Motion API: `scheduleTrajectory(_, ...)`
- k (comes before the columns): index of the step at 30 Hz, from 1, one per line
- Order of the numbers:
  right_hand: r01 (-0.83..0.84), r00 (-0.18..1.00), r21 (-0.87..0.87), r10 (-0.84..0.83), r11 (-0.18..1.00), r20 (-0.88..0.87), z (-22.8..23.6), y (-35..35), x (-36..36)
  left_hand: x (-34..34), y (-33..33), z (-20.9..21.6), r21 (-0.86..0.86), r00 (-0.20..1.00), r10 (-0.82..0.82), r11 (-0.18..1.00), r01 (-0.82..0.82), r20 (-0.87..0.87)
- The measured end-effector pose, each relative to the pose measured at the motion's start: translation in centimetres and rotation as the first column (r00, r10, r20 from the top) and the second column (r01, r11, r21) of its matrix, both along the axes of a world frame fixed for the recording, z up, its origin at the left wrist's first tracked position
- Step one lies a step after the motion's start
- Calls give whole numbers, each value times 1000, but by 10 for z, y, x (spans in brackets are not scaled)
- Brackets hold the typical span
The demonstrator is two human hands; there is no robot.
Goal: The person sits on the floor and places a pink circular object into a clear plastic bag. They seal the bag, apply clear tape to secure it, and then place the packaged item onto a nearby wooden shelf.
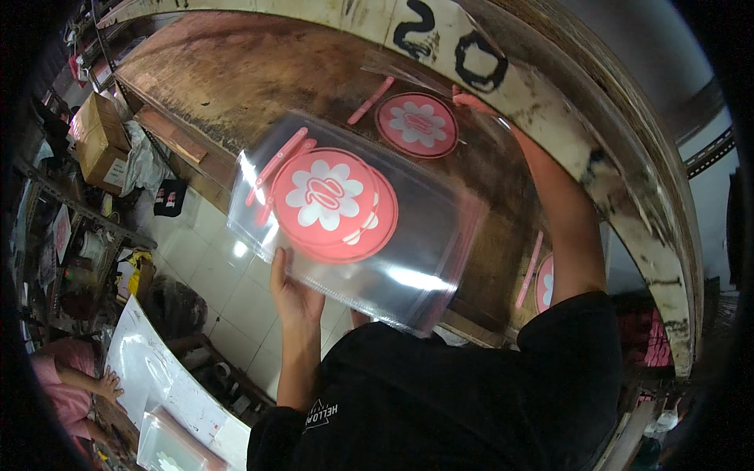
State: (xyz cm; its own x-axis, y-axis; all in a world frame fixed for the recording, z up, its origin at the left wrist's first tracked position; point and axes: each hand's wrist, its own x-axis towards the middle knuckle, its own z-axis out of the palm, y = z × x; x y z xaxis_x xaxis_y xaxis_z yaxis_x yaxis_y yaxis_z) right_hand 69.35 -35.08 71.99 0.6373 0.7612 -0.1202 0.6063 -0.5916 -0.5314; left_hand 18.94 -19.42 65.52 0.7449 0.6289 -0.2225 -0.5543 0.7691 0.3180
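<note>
My left hand (pixel 298 298) grips the near edge of a stack of clear plastic bags (pixel 369 275), its thumb on top. The bags carry a pink round print with a white flower and a pink strip beside it; several layers lie slightly out of line. Past the stack, another clear bag with a pink round print (pixel 416 125) lies on the brown wooden table (pixel 204 71). My right hand (pixel 471 100) reaches to that bag's far edge, its fingers closed at the film. The curved beam partly hides this hand.
A worn, pale curved beam (pixel 542 102) arches over the table's far and right side. One more pink print (pixel 544 282) shows by my right arm. At left are a cardboard box (pixel 100 141) and metal shelving. A person's hand (pixel 108 386) rests on a white board (pixel 149 353) at lower left.
</note>
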Motion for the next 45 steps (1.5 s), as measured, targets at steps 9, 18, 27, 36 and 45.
scheduleTrajectory(9,45,932,-104,-4,994,363,-37,-19,-21,-3,4,-26,85,992,68,995,-58,-109)
scheduleTrajectory(18,136,933,-210,-54,968,356,-23,-13,-116,-12,16,-32,86,999,-30,996,28,16)
scheduleTrajectory(27,282,874,-13,-252,959,416,-89,-50,-44,-13,25,-31,57,996,-88,995,87,8)
scheduleTrajectory(36,270,927,40,-271,962,257,-78,-25,-41,-11,31,-28,67,993,-117,991,115,24)
scheduleTrajectory(45,215,887,92,-233,972,399,-82,-26,-32,-12,29,-26,49,994,-47,997,52,-99)
